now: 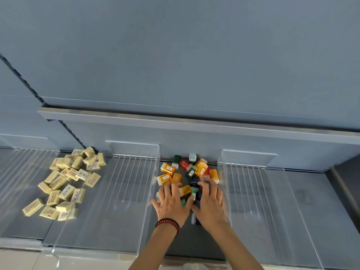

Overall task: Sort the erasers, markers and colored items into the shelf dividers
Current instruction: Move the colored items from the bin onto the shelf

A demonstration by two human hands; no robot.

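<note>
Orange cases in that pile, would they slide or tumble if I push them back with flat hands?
Probably slide: the orange cases look like smooth, boxy plastic on a flat shelf. Likely light, being small and see-through. Those lying piled on others may topple rather than roll, given their flat sides.

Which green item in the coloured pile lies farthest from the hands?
The dark green item at the pile's back left, beside a red item; the other green ones lie nearer the left hand and right hand.
</note>
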